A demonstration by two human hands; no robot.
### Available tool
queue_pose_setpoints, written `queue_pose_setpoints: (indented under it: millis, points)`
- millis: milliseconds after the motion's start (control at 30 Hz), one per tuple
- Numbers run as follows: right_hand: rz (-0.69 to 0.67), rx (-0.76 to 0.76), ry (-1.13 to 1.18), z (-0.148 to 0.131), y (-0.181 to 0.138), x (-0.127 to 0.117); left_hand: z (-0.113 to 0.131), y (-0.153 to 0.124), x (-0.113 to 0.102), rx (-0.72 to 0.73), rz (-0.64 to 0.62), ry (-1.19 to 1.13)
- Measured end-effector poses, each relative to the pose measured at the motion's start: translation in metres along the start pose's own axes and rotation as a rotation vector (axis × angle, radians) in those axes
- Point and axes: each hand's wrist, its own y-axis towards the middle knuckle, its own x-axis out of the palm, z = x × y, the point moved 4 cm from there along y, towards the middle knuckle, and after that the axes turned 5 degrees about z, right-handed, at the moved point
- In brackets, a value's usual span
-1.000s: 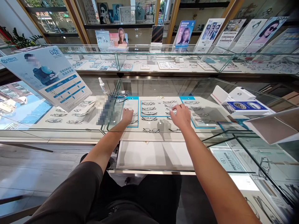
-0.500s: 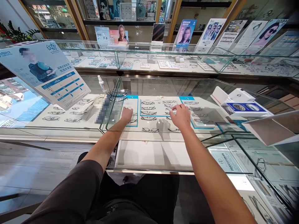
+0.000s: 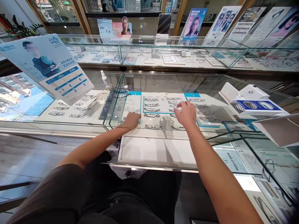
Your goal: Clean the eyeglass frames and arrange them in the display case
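Observation:
My left hand [image 3: 132,120] is over the glass display case, at the lower end of the left blue-edged panel [image 3: 133,101]. Its fingers are curled in, and whatever they may hold is hidden. Over the right side of the case is my right hand [image 3: 187,112], thumb and forefinger bent toward each other; anything between them is too small to make out. Eyeglasses [image 3: 152,115] lie in columns between the hands, some on a blue-framed panel [image 3: 143,105]. Another pair of eyeglasses [image 3: 153,127] sits closer to me. Just right of my right hand are more eyeglasses [image 3: 206,114].
A white drawer [image 3: 149,152] juts out toward me. Left of the hands stand a spray bottle [image 3: 105,79], stacked frames [image 3: 120,90] and a tilted sign [image 3: 56,68]. An opened white-and-blue box [image 3: 259,105] is at right. Another glass counter [image 3: 149,68] runs behind.
My left hand has moved nearer and slightly right, its elbow swinging outward. My right hand keeps nearly the same place over the eyeglasses. The view has shifted a little.

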Motion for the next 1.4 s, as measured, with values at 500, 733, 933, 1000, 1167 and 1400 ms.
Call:
queue_pose_setpoints:
  millis: [500, 733, 933, 1000, 1167, 1400]
  points:
    - [-0.221, -0.509, 0.674, -0.117, -0.074, -0.071, -0.133, -0.193, -0.15, -0.205, 0.662, -0.49]
    - [-0.914, -0.695, 0.351, -0.194, -0.16, 0.033, -0.279, -0.183, -0.129, -0.638, 0.792, -0.181]
    - [-0.542, -0.467, 0.018, -0.193, -0.07, 0.129, -0.284, -0.176, -0.12, -0.671, 0.692, -0.03]
    - [-0.54, -0.471, -0.004, -0.198, -0.052, 0.147, -0.284, -0.175, -0.119, -0.698, 0.673, -0.015]
    - [-0.578, -0.484, -0.066, -0.204, -0.037, 0.173, -0.285, -0.173, -0.118, -0.71, 0.63, -0.016]
    - [-0.618, -0.499, -0.12, -0.216, -0.037, 0.178, -0.283, -0.172, -0.117, -0.711, 0.626, -0.057]
